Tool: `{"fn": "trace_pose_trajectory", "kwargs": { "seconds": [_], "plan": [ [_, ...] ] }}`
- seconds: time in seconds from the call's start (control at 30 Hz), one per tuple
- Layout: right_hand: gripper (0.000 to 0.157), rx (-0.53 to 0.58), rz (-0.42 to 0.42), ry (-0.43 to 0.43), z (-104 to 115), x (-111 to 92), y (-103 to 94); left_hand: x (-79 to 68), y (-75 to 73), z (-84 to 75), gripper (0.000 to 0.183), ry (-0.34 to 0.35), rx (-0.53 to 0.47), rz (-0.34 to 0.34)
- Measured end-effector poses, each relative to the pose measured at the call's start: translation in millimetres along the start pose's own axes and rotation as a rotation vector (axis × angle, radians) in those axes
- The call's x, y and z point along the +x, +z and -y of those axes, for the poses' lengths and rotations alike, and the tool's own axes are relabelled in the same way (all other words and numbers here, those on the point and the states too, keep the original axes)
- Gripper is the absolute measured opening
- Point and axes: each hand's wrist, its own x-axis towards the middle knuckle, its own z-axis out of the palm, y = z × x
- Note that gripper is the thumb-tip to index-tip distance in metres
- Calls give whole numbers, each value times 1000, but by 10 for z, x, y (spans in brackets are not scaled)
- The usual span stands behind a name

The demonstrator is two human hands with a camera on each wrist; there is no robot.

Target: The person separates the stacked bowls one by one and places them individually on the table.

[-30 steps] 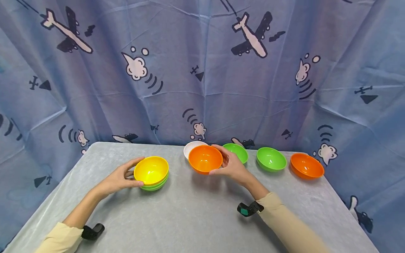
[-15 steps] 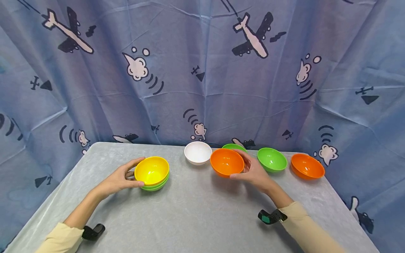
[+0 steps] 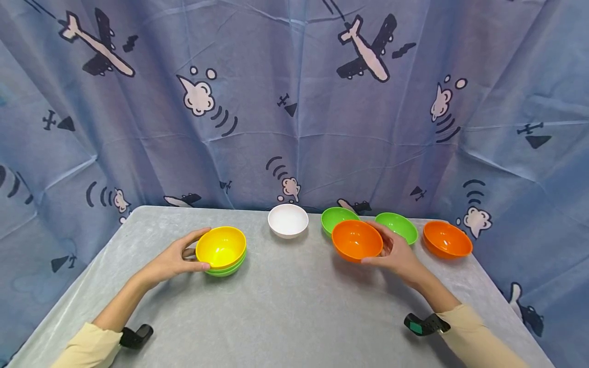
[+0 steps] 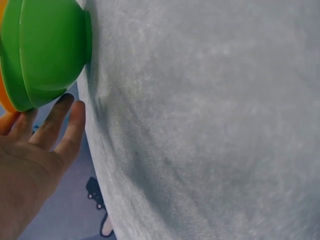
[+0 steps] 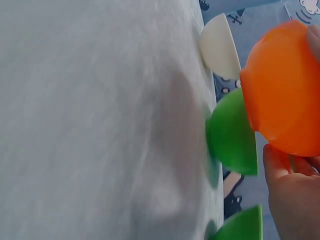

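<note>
My left hand grips the side of a yellow bowl, thumb in front and fingers behind. The yellow bowl is nested on top of green bowls, and the stack stands on the table's left half. In the left wrist view the green bowls show from the side, with fingertips right at their edge. To the right, my right hand holds an orange bowl by its right side. The right wrist view has this orange bowl raised above the table, tilted toward the camera.
A white bowl, a green bowl, a second green bowl and another orange bowl line the back of the grey-covered table. The held orange bowl overlaps the first green one. A blue printed curtain hangs behind.
My right hand has carried the orange bowl rightward, from in front of the white bowl to in front of the green bowls. The left hand and its stack have stayed put.
</note>
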Motion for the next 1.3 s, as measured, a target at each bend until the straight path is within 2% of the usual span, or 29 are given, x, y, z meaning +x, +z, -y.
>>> {"fn": "trace_pose_trajectory", "kwargs": {
  "seconds": [0.37, 0.67, 0.83, 1.0, 1.13, 1.3],
  "plan": [
    [86, -122, -47, 89, -67, -365, -380, -3, -11, -3, 90, -1, 6, -2],
    [81, -191, -87, 89, -200, -723, -744, -5, -1, 22, 90, -9, -3, -5],
    [80, -203, -106, 187, -285, -939, -962, -2, -9, 10, 90, -9, -1, 0],
    [77, -223, -91, 285, -372, -1135, -1190, -6, -11, -8, 91, -10, 2, -1],
    [75, -215, -84, 316, -454, -1264, -1353, -2, -4, -13, 91, -9, 0, 0],
    [81, -244, -73, 360, -532, -1385, -1481, -1, 3, -15, 91, -11, -1, 0]
  ]
}}
